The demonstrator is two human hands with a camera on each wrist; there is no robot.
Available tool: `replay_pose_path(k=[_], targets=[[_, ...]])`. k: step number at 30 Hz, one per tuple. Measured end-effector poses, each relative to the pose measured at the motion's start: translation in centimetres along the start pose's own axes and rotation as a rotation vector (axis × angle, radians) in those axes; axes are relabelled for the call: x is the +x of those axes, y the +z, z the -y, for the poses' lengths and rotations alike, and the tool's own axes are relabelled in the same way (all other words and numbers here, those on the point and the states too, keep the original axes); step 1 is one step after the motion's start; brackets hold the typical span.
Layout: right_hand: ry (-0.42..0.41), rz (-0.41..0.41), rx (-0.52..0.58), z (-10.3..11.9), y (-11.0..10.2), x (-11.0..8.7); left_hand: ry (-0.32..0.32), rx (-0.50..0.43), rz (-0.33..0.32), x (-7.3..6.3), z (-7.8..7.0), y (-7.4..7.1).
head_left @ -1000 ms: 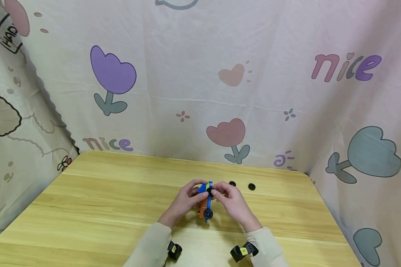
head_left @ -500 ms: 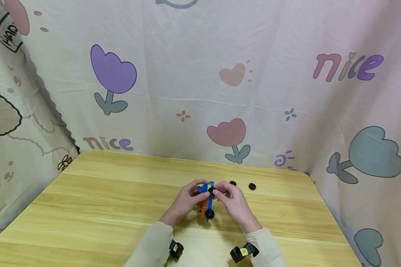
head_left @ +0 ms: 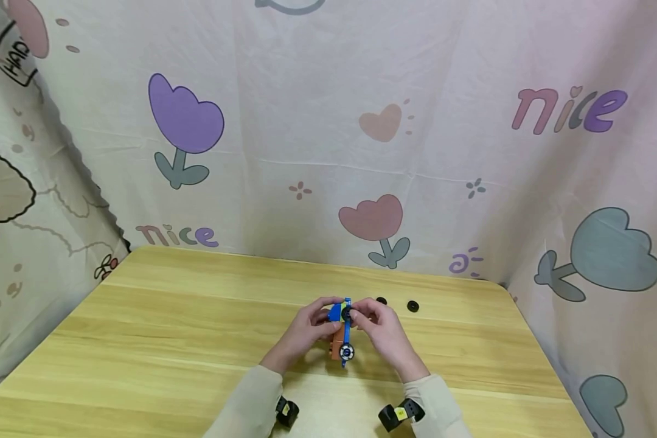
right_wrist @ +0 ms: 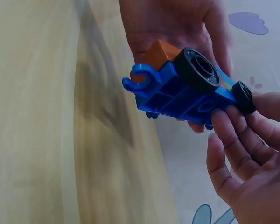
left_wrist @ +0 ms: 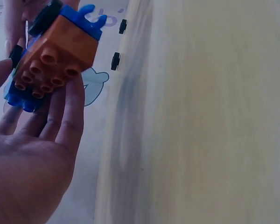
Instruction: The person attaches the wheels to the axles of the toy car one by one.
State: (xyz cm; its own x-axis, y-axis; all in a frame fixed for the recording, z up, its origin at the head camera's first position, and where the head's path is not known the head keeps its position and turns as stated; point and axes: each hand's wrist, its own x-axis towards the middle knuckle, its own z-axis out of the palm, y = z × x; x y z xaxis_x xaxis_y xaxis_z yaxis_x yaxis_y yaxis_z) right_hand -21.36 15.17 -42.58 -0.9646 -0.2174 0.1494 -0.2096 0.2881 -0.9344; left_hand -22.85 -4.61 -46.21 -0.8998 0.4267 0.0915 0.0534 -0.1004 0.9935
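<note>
2 loose wheels (head_left: pixel 413 306) (head): on desk (head_left: pixel 170 328), beyond R hand (head_left: pixel 384 333);
Toy car (head_left: pixel 347 331) (head): over desk, btwn R hand & L hand (head_left: pixel 301 334);
Orange block (left_wrist: pixel 74 42) (L wrist): L fingers clamped round car;
Far wheel (right_wrist: pixel 245 97) (R wrist): R fingers pinching it

Table (head_left: pixel 197 328), one — pale yellow, wood-grain top, the grain running from side to side; back edge straight, its right corner rounded. Soft shadows fall across the surface below the middle of the head view. Directly on it, towards the back edge and right of centre: small black wheels, two, both lying flat. Left-hand wheel (head_left: pixel 381 300) — lower part hidden in the head view. Right-hand wheel (head_left: pixel 413 306) — fully visible, round, ring-marked at its middle. The pair lie near each other, not touching.
</note>
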Motion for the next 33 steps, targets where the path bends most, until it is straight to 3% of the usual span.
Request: replay_pose_path(k=[5, 13, 22, 28, 33], targets=[[0.004, 0.005, -0.005, -0.15, -0.20, -0.01, 0.007, -0.008, 0.040, -0.22, -0.17, 0.01], [0.004, 0.009, -0.039, -0.32, -0.45, -0.02, 0.016, -0.011, 0.008, -0.28, -0.36, 0.03], [-0.038, 0.071, -0.114, -0.68, -0.49, -0.50, 0.044, -0.011, -0.147, -0.04, -0.25, -0.07], [-0.084, 0.135, -0.089, -0.85, -0.42, -0.77, 0.070, -0.037, -0.258, -0.01, -0.26, -0.06], [-0.122, 0.149, -0.082, -0.87, -0.26, -0.91, 0.083, -0.067, -0.313, 0.01, -0.41, -0.04]])
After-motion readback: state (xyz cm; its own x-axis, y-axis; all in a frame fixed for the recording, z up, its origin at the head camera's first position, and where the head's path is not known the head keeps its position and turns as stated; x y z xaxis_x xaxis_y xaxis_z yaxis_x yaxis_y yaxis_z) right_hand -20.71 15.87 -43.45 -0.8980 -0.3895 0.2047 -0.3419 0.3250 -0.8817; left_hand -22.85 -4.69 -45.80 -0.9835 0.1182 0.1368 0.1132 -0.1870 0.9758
